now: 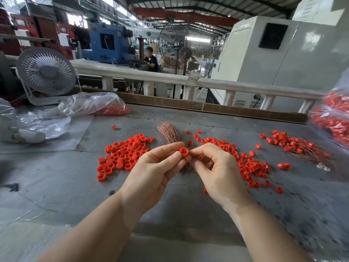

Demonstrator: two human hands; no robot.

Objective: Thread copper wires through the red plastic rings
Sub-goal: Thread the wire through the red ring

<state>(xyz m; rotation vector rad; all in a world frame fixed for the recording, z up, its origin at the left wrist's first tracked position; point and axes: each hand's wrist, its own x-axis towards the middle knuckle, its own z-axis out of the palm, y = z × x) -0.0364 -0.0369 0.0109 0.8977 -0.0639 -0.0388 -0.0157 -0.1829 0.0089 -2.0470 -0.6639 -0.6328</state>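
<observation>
— Holding anything, those two hands in the middle of the frame?

— Yes. The left hand (151, 167) pinches one red plastic ring (184, 152) between thumb and first finger, with the open side of the ring facing up toward us. The right hand (217, 167) is just beside it. Its thumb and first finger are pressed together right at the ring's edge, and the other fingers curl in. I cannot tell if a wire is between them; it is too thin to see.

— Where are the copper wires?

— A bundle of copper wires (167, 132) lies on the gray table (56, 176) just above the hands, fanned out at the top.

— And more rings?

— Lots. A pile of red rings (122, 154) sits left of the hands. Another pile (249, 165) sits to the right. Farther right, rings with wires in them (296, 146) lie in a heap.

— Anything else?

— A white fan (46, 71) stands at the upper left. A clear bag of red rings (98, 104) lies next to it. Another bag of red parts (334, 118) is at the right edge.
</observation>
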